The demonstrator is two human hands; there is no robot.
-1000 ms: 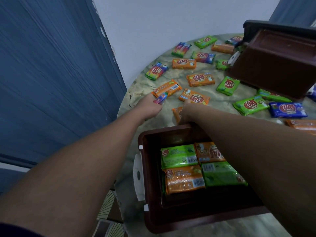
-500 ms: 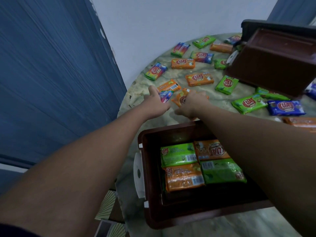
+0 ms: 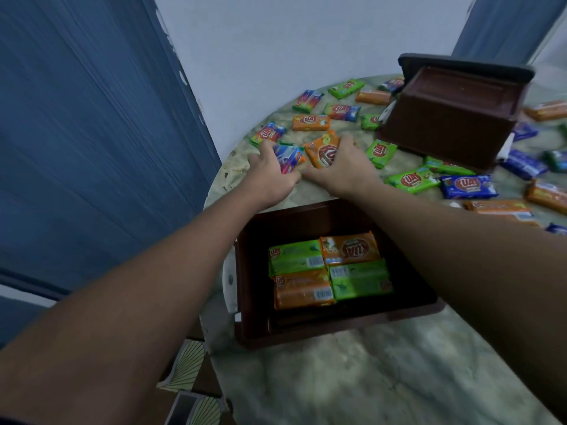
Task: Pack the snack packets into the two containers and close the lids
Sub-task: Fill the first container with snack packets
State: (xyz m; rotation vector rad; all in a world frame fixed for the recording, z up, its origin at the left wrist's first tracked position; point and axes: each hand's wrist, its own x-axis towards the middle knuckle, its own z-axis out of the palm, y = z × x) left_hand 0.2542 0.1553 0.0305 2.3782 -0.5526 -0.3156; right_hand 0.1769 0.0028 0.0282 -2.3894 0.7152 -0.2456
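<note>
Right of the far brown container (image 3: 454, 118), packets at the frame's right edge (image 3: 552, 109) are cut off and blurred. Behind that container, its dark lid (image 3: 460, 61) is partly hidden.

Both forearms are bare from the frame's lower edge to the wrists. The left hand (image 3: 270, 179) and right hand (image 3: 343, 173) are bare too, with short fingernails.

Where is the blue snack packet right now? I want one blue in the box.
In the head view the blue packet lies on the table's right side, beside a green packet, in front of the far brown container.
</note>
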